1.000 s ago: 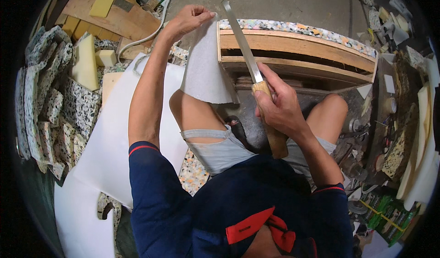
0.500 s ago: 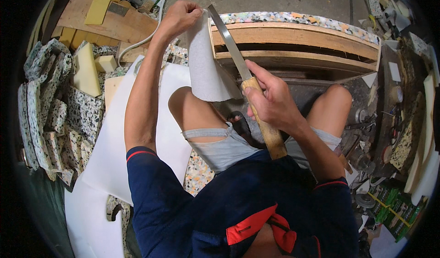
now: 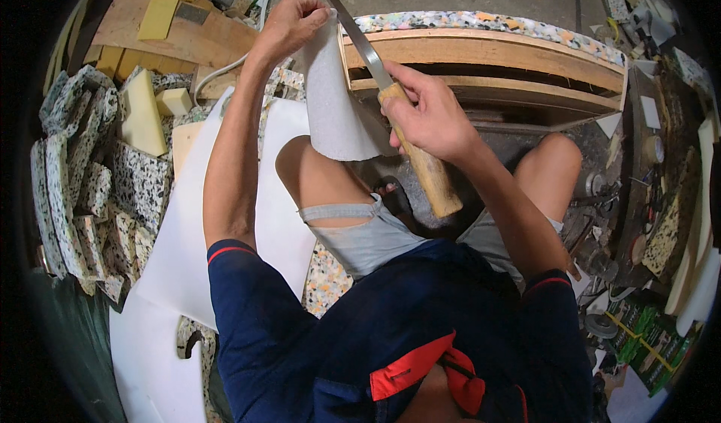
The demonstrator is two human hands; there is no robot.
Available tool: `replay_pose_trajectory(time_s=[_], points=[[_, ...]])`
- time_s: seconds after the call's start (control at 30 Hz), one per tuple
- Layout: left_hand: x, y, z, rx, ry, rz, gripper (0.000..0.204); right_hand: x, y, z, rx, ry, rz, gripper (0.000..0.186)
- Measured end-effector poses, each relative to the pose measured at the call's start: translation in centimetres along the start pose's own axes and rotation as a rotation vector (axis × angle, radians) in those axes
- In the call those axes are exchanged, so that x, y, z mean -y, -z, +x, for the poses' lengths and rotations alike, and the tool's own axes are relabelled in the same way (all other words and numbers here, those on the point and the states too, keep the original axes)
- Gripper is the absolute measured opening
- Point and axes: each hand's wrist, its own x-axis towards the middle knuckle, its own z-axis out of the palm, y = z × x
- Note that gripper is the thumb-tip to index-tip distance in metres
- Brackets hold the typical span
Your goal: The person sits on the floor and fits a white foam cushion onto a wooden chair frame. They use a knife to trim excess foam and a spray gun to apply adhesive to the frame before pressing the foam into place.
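Head view, and it's a long steel blade on a worn wooden handle, this knife [image 3: 362, 47], gripped in the right hand [image 3: 432, 115] and slanting across the left end of a slatted wooden frame [image 3: 451, 52], though whether steel meets wood I cannot tell. Beside that end hangs a fabric-like grey-white sheet [image 3: 330, 107], softly curved, its top pinched in the left hand's [image 3: 293, 25] fingertips. Colour-flecked foam [image 3: 481, 23] pads the frame's far side, smooth white sheeting [image 3: 188, 250] spreads at left, and chunky black-speckled slabs [image 3: 60, 190] pile up beyond.
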Motion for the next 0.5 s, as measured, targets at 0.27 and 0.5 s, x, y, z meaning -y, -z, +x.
replay_pose_trajectory(time_s=[0.27,0.5], points=[[0.1,0.0,-0.6,-0.045,-0.028,-0.001,0.033,-0.9,-0.3,-4.6,-0.033,-0.047,0.053,0.061],[-0.3,-0.2,-1.0,-0.092,-0.059,0.009,0.035,-2.2,1.0,-1.0,-0.015,0.088,-0.18,0.059]])
